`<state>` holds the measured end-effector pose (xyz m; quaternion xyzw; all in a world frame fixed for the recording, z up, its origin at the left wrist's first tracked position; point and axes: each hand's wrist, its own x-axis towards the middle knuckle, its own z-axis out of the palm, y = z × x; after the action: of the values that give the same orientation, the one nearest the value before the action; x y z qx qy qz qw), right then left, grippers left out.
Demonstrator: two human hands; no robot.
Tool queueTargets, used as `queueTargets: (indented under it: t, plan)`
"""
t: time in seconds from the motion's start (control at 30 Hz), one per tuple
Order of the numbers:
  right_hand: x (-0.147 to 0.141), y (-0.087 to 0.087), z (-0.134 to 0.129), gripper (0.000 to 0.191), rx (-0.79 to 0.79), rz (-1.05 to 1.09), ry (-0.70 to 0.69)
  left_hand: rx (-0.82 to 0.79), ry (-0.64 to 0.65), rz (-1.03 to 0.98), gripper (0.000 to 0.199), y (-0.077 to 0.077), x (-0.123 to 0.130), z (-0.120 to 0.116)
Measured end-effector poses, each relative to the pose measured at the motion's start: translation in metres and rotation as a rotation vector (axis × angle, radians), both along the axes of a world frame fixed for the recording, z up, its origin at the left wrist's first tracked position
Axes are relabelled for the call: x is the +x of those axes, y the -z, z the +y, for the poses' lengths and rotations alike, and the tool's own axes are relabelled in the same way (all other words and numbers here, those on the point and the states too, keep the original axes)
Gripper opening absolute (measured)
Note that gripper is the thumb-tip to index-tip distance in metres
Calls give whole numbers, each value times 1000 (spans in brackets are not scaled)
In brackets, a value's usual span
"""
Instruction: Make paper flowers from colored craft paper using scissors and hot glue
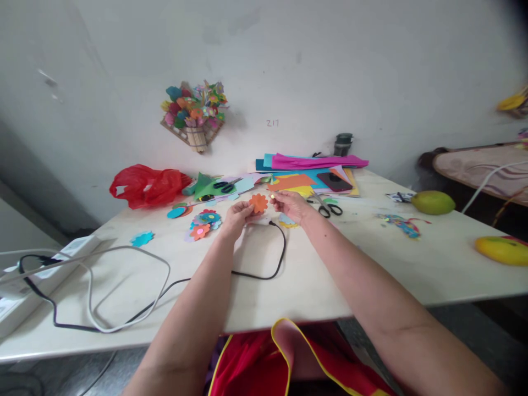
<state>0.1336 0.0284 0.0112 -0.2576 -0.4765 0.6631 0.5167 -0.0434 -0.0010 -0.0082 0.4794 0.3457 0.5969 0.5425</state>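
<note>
My left hand [238, 217] pinches the left edge of an orange paper flower [259, 203], held up over the table. Close to the flower's right side, my right hand [291, 205] has its fingers closed on a small pale yellow piece [273, 196], too small to name surely. Under my left hand lies a white device [260, 220] with a black cable [282, 247] running from it; its kind is partly hidden. Beside my right wrist rest black-handled scissors [329, 208]. Several layered paper flowers [201, 230] lie left of my left hand, and a blue paper flower [142, 238] sits farther left.
A red plastic bag [146, 186], a second pair of scissors [225, 186], coloured paper sheets [295, 181] and a phone [335, 182] lie along the back. Mangoes [433, 202] and ribbon scraps [402, 224] are on the right. A power strip [45, 286] with looping cables occupies the left.
</note>
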Motion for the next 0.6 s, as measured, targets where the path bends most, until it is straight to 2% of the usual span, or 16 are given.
queueTargets:
  t: [0.2,0.6]
  plan:
    - [0,-3,-4,27,5,-13,-1,8,3,24,33,2,-3,2]
    - [0,-2,-2,27,39,-35,15,-6,3,7,31,4,-4,4]
